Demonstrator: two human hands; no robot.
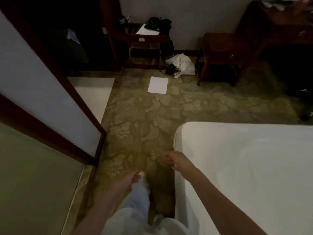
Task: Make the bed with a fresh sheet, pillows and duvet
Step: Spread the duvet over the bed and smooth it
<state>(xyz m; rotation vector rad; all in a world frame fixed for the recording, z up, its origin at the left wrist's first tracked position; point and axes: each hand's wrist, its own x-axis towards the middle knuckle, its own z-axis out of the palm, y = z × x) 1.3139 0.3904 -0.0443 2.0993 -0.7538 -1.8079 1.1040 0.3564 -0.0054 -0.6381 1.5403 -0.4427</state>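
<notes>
Smooth white sheet [245,167] over round-cornered bed just right of right hand [174,161], floral carpet [135,116] beneath, both hands loosely curled, holding nothing, left hand [132,178] lower.

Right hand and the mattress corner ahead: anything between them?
Nothing in the head view. The right hand hangs empty over patterned carpet, close beside the mattress edge, with only bare carpet up to its corner.

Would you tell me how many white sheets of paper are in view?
2: one sheet of paper lies flat on the carpet; another sheet rests on the dark wooden rack by the wall. Others may be hidden in the dim corners.
</notes>
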